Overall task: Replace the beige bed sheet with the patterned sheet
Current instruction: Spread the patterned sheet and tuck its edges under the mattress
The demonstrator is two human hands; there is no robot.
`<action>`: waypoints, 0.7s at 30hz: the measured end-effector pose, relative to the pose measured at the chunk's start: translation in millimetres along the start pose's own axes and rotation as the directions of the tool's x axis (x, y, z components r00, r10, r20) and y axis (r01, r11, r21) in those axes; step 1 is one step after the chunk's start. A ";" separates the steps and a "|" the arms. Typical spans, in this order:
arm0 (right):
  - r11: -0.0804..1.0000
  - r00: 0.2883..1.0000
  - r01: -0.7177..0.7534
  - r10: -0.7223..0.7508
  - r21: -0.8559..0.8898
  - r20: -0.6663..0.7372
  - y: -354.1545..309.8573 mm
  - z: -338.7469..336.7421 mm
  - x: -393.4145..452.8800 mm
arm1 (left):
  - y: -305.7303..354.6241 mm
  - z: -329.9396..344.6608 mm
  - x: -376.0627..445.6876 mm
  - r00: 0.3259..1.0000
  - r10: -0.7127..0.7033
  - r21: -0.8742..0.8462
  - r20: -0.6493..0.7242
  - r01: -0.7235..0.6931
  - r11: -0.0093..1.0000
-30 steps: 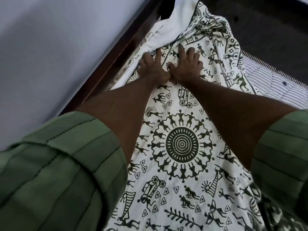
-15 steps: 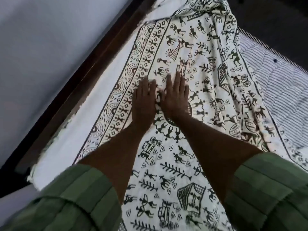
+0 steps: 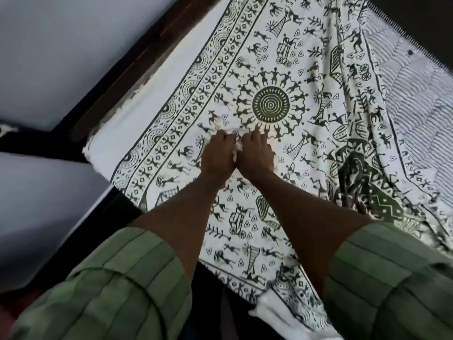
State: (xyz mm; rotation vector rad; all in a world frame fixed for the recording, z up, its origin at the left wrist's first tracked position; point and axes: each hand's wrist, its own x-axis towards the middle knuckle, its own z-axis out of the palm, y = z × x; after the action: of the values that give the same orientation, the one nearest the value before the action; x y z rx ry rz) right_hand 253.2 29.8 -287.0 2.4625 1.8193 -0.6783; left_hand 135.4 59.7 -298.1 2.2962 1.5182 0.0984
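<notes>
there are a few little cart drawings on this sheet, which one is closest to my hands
The cart just below your left hand and right hand, between your forearms. The other carts lie farther up.

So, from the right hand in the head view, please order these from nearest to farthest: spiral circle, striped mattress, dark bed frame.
1. Spiral circle, just beyond the right hand.
2. Dark bed frame, far on the left.
3. Striped mattress, far on the right.
</notes>
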 end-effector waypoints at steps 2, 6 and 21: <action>0.999 0.999 0.043 -0.043 -0.009 0.025 -3.6 13.8 -40.6 | -5.0 7.1 -42.0 1.000 0.006 0.025 0.012 -0.006 1.000; 0.997 0.996 0.069 -0.067 -0.038 0.061 -3.8 44.3 -117.0 | -10.7 25.4 -128.1 0.997 -0.007 0.040 -0.074 0.010 0.999; 0.957 0.959 0.194 -0.138 -0.216 0.247 -20.0 100.7 -309.8 | -1.7 52.7 -305.0 0.329 -0.852 -0.527 0.408 0.847 0.075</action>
State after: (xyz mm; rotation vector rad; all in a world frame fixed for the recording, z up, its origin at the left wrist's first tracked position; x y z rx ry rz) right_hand 128.8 -271.2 -267.1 2.0074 1.9060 -0.6738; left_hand 22.1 -228.3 -301.4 0.5385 2.1216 0.2718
